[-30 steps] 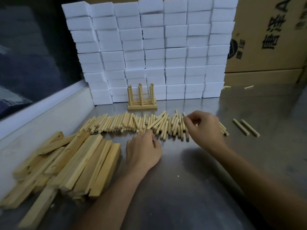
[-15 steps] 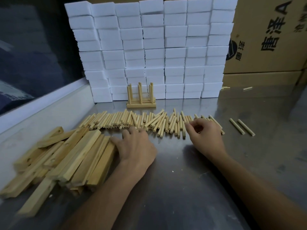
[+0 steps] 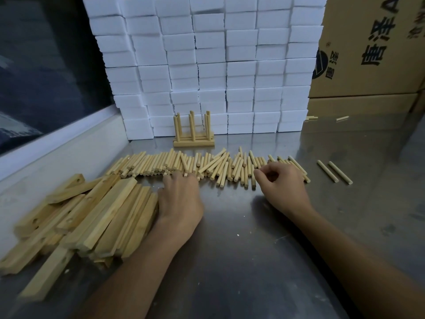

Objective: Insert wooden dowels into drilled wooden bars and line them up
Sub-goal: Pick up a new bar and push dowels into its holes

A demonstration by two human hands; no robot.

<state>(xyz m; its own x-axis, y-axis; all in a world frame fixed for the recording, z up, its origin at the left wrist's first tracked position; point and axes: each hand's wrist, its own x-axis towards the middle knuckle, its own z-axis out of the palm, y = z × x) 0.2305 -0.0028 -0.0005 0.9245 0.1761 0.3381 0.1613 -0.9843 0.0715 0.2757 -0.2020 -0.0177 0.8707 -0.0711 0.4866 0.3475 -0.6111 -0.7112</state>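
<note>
In the head view, the left hand is laid flat, fingers extended, on the metal table, its side against the pile of drilled bars and its fingertips at the row of dowels. The right hand is curled over the row's right end; whether a dowel is pinched cannot be told. One finished assembly is stood before the white blocks.

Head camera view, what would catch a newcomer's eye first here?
The tall wall of stacked white foam blocks at the back. Below it, a long row of loose pale wooden dowels crosses the steel table, with a heap of drilled wooden bars at the left.
</note>
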